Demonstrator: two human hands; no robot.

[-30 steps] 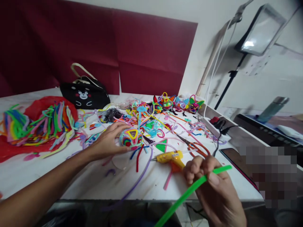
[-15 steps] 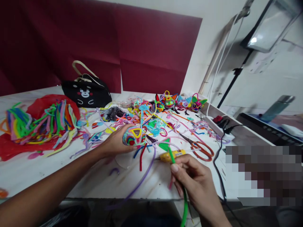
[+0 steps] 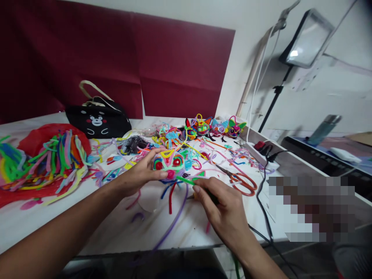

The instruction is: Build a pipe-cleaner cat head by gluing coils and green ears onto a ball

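My left hand (image 3: 145, 172) is closed around the side of a colourful pipe-cleaner animal head (image 3: 178, 162), which has red eyes and a pink nose and faces me. Between the thumb and fingers of my right hand (image 3: 219, 205) is a green pipe cleaner (image 3: 186, 180), its tip close to the nose; I cannot tell whether they touch. Below the head lie a red pipe cleaner (image 3: 171, 201) and a long purple pipe cleaner (image 3: 174, 223). A yellow-handled tool is mostly hidden behind my right hand. Orange-handled scissors (image 3: 244, 184) lie to its right.
Bundled pipe cleaners (image 3: 62, 155) lie on red plastic at the left. Behind them stands a black bag (image 3: 97, 122). Several finished animal heads (image 3: 203, 126) sit at the back. Scraps cover the middle of the table (image 3: 122, 232). Black cables (image 3: 263, 193) and a lamp (image 3: 308, 40) are at right.
The animal head has been turned so its eyes and nose face me. My right hand has moved left and up, bringing the green pipe cleaner's tip to the head. The view has shifted slightly.
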